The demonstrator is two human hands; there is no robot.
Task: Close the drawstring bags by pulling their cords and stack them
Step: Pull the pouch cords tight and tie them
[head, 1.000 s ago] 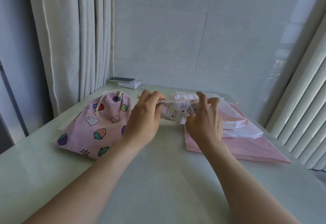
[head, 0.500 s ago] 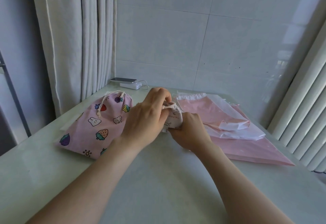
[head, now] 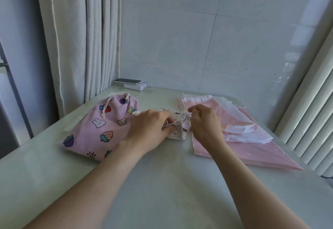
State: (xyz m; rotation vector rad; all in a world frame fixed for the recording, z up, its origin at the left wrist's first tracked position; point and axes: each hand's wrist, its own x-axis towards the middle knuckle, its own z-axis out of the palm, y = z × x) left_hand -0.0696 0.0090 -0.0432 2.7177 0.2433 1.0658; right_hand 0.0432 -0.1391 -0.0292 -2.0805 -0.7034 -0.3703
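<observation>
Pale table (head: 162, 189) by tiled wall (head: 198, 39). At right, pink plastic bags (head: 252, 149), count unclear; at left, 1 fruit-print bag (head: 93, 129); in centre, 1 small white bag (head: 177, 134) btw 2 hands. Left hand (head: 147, 129) grips its gathered mouth, right hand (head: 205, 122) pinches its cord (head: 182, 120).

Pale table (head: 162, 183), tiled wall (head: 207, 39), grey curtain (head: 81, 39).

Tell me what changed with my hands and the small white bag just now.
The small white bag dropped to the table, mouth gathered. The left hand now pinches that mouth; the right hand took the cord, pulling it rightward. Fruit-print bag and pink plastic bags stayed put.
</observation>
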